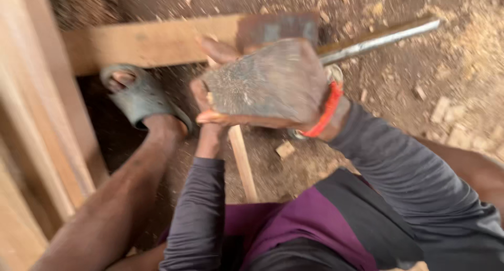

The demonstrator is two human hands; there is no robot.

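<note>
Mid-stroke w/ the chopping: my right hand [273, 84] is up by the metal blade [378, 39], which runs off to the upper right, but motion blur means I can't tell how the fingers sit on it. My left hand [209, 116] is closed round the thin wood stick [242, 163], standing it near-upright on the dirt floor [420, 82] just beside my sandalled foot [139, 95]. Next cut, I reckon, needs the edge kept well off those left fingers, stick held steady.
</note>
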